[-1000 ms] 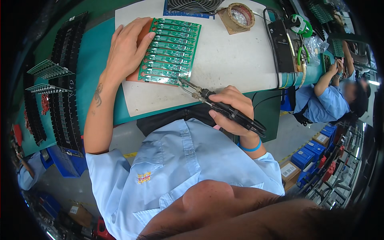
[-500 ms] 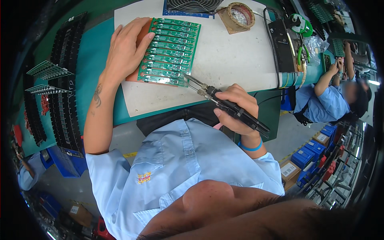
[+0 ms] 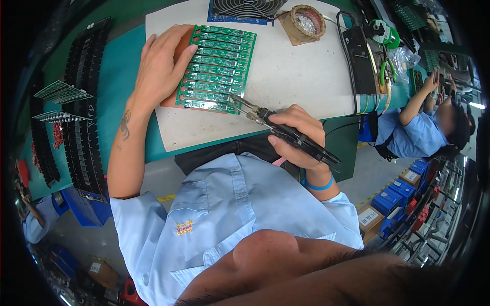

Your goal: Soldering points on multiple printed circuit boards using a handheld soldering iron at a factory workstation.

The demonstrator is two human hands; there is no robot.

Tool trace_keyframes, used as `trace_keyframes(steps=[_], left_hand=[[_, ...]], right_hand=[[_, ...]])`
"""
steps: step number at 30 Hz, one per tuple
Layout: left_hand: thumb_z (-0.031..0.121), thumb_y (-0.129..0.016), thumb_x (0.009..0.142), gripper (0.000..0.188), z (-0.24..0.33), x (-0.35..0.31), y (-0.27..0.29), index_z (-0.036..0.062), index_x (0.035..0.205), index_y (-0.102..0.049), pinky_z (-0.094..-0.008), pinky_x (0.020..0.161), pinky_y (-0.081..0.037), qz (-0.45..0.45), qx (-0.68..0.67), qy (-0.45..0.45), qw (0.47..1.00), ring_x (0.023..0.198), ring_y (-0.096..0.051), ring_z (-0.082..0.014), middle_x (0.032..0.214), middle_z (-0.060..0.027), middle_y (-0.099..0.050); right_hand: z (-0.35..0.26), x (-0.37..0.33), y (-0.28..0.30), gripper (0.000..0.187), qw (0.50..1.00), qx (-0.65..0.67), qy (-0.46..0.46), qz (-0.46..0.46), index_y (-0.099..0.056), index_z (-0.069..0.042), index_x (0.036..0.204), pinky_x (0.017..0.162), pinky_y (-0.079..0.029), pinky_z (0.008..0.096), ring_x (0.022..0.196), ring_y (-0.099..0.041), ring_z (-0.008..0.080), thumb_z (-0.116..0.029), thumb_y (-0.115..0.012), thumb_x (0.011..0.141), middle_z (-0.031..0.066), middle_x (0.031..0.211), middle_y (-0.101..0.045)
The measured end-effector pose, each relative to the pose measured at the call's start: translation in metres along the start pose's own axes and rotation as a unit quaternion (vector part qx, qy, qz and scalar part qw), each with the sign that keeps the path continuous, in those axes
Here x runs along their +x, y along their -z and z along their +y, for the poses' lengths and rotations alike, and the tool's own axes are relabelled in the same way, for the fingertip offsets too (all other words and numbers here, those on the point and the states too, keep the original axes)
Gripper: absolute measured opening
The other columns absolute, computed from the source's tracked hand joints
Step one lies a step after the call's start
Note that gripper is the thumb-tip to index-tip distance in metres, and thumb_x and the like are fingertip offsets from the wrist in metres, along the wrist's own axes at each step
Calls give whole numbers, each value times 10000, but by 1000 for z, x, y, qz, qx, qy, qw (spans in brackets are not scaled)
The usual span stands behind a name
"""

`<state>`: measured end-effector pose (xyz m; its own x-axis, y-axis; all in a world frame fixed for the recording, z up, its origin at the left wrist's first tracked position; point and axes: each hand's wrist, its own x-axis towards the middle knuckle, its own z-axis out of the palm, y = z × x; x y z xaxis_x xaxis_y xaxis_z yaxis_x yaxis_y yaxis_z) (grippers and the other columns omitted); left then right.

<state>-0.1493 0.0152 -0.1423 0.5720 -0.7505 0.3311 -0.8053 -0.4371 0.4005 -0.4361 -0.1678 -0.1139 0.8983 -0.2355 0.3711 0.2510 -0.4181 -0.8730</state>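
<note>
A green panel of several narrow circuit boards (image 3: 217, 64) lies on a copper-brown plate (image 3: 182, 47) over a white sheet. My left hand (image 3: 162, 61) rests flat along the panel's left side, fingers stretched out, the thumb reaching over its edge. In my closed right hand (image 3: 301, 133) is a black soldering iron (image 3: 306, 145) with a thin metal guide beside its tip. The tip points left and reaches the lower boards near the panel's right edge. Whether it touches a joint is too small to tell.
Behind the panel stands a fan grille (image 3: 245, 7). A round pot (image 3: 306, 23) of silvery scraps sits to its right, then a black soldering station (image 3: 360, 61), a green solder reel (image 3: 386, 34) and green-handled pliers (image 3: 387, 70). Black racks (image 3: 84, 107) hold board panels at left. A co-worker (image 3: 418, 122) sits at right.
My right hand and the soldering iron have shifted slightly left, the tip moving further in over the lower boards. My left hand and the panel have barely moved.
</note>
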Motion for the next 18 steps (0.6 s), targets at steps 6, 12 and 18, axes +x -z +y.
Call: trace_keyframes(steps=[6, 12, 18], left_hand=[[284, -617, 1067, 403, 0, 1, 0, 94, 1421, -651, -552, 1265, -321, -1, -1, -5, 1000, 1341, -635, -298, 1443, -91, -681], [287, -612, 1070, 406, 0, 1, -2, 104, 1431, -641, -558, 1271, -307, -4, -2, -1, 1000, 1377, -610, -298, 1454, -83, -674], [311, -588, 1086, 429, -2, 0, -4, 119, 1468, -610, -565, 1284, -276, -4, -1, -13, 1000, 1458, -545, -292, 1483, -82, -656]], right_hand=[[-3, 2, 1, 383, 1000, -1, -9, -2, -751, 56, 1123, 765, -495, 354, 757, -587, 227, -5, -816, 751, 116, 838, -722], [-6, 1, -1, 383, 1000, -1, -15, 2, -751, 56, 1125, 764, -496, 351, 762, -588, 226, 0, -812, 751, 117, 844, -723], [-6, 1, -1, 387, 1000, -8, -9, -5, -750, 56, 1130, 766, -501, 348, 769, -595, 228, 4, -810, 752, 120, 854, -726]])
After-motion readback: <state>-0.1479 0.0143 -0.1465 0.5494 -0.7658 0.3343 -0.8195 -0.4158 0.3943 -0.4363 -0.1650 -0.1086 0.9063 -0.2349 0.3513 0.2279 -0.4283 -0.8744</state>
